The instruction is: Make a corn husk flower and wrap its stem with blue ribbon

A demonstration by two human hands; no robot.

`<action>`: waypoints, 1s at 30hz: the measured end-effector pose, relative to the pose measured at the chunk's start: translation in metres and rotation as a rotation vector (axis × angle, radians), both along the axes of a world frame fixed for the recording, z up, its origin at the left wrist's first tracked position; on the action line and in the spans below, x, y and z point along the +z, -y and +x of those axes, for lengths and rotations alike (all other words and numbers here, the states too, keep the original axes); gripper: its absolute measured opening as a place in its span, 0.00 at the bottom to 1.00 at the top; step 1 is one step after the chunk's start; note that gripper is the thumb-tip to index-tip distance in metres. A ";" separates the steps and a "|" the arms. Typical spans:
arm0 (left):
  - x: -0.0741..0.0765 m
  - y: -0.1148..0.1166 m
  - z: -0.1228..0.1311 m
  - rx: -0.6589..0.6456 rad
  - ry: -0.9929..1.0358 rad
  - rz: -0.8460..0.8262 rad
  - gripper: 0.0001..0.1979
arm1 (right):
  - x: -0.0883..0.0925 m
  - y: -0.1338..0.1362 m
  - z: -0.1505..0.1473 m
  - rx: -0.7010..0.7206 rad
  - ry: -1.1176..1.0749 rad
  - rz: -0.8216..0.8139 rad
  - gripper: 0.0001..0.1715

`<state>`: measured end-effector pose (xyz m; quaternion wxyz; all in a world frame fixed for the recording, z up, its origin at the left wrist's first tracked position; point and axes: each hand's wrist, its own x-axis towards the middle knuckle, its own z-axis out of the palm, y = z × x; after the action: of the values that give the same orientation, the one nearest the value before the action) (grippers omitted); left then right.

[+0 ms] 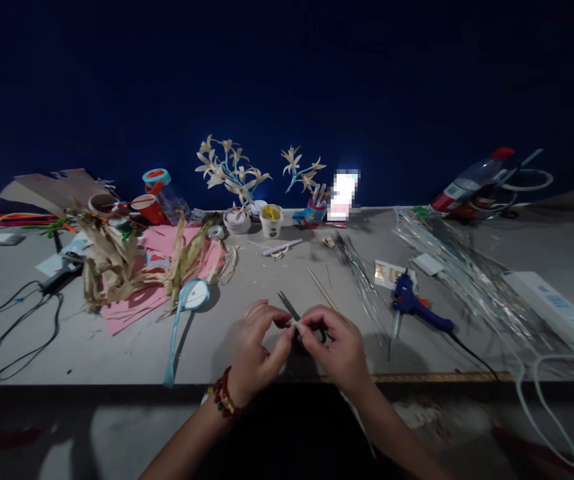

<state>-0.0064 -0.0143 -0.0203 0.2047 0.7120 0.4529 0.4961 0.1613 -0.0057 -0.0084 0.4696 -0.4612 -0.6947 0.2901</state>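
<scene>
My left hand (257, 347) and my right hand (334, 343) meet over the near middle of the grey table (131, 353). My right hand is closed around the handles of dark scissors (289, 308), whose blades point up and to the left. My left hand pinches a small pale strip (295, 325) right at the blades; it is too small to name surely. A red and yellow bead bracelet (223, 395) circles my left wrist.
Dried corn husks (117, 263) lie on pink paper (131, 303) at left, beside a light blue ribbon roll (194, 293). Husk flowers (229, 170) and small cups (271, 220) stand at the back. A blue glue gun (414, 303), wire bundles (361, 280), a power strip (554, 307) and a bottle (469, 180) lie at right.
</scene>
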 end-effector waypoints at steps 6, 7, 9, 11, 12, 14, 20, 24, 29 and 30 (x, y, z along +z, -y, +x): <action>0.006 0.000 0.002 0.009 -0.060 0.052 0.06 | 0.004 0.002 0.000 0.040 0.010 0.024 0.04; 0.007 0.001 0.002 0.009 -0.079 0.063 0.07 | 0.005 0.001 0.000 0.051 0.027 0.025 0.04; 0.009 0.002 0.003 0.016 -0.121 0.088 0.07 | 0.006 0.000 -0.001 0.060 0.070 0.032 0.04; 0.012 0.002 0.003 0.025 -0.158 0.113 0.07 | 0.007 -0.001 -0.002 0.056 0.102 0.048 0.05; 0.013 0.003 0.003 0.030 -0.171 0.125 0.07 | 0.007 -0.001 -0.003 0.054 0.110 0.056 0.05; 0.014 0.004 0.004 0.044 -0.188 0.138 0.07 | 0.006 0.000 -0.005 0.051 0.120 0.075 0.06; 0.012 0.007 0.004 0.083 -0.186 0.131 0.07 | 0.001 0.001 0.003 -0.054 0.203 0.188 0.06; 0.011 0.007 0.002 0.090 -0.183 0.137 0.07 | 0.006 0.000 0.011 -0.086 0.192 0.187 0.06; 0.016 0.006 0.003 0.083 -0.227 0.144 0.07 | 0.015 0.001 0.003 0.080 0.242 0.163 0.05; 0.016 0.006 0.004 0.082 -0.233 0.143 0.07 | 0.015 0.001 0.000 0.084 0.248 0.176 0.05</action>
<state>-0.0026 -0.0208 -0.0039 0.0789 0.7583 0.4658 0.4493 0.1615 -0.0068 0.0066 0.4061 -0.4212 -0.7888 0.1885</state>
